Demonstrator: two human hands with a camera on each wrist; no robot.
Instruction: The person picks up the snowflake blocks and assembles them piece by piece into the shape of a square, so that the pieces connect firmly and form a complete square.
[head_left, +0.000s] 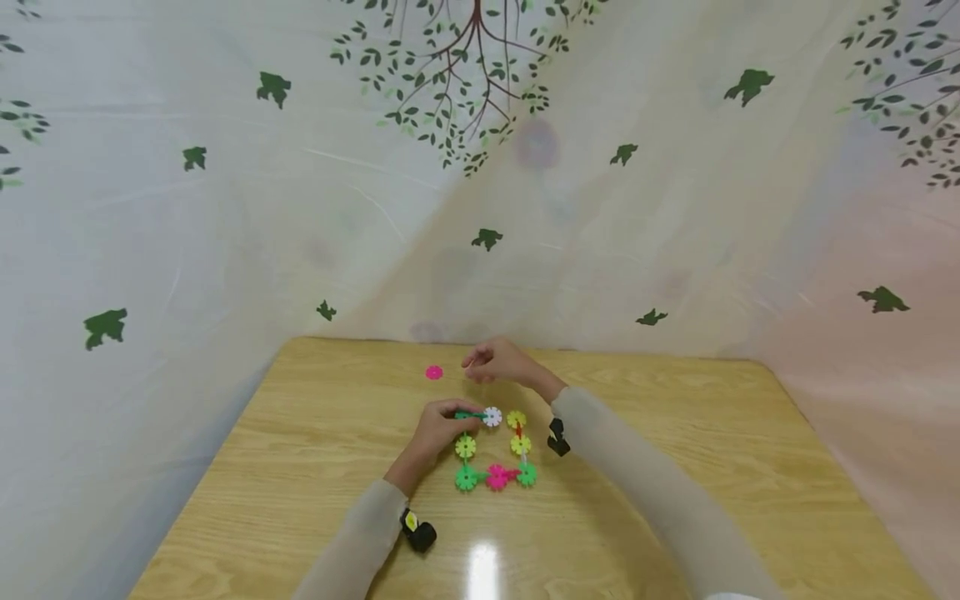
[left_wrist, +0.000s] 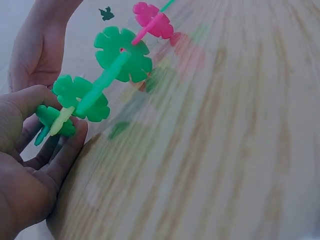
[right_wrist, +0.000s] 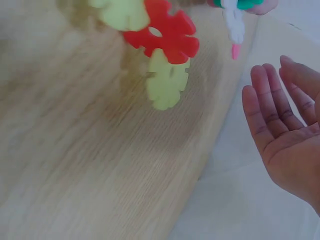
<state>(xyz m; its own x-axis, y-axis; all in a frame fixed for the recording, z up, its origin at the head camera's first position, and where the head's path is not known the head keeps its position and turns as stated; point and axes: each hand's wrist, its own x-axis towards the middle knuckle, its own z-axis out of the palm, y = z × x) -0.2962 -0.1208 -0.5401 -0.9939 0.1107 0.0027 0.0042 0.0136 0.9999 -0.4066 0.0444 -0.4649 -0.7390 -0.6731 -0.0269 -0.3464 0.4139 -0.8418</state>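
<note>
My left hand grips a chain of notched plastic flower discs at a dark green disc, thumb and fingers about it. A white disc sticks out to the right from that green one. Down the left side run a yellow disc and a green disc. A pink disc lies along the near side, with another green disc at the corner. Two yellow discs and a red disc form the right side. Beyond the chain, my right hand hovers with relaxed fingers, holding nothing visible.
A loose pink disc lies near the back of the wooden table, left of my right hand. Directly behind the table hangs a pale cloth printed with leaves and branches.
</note>
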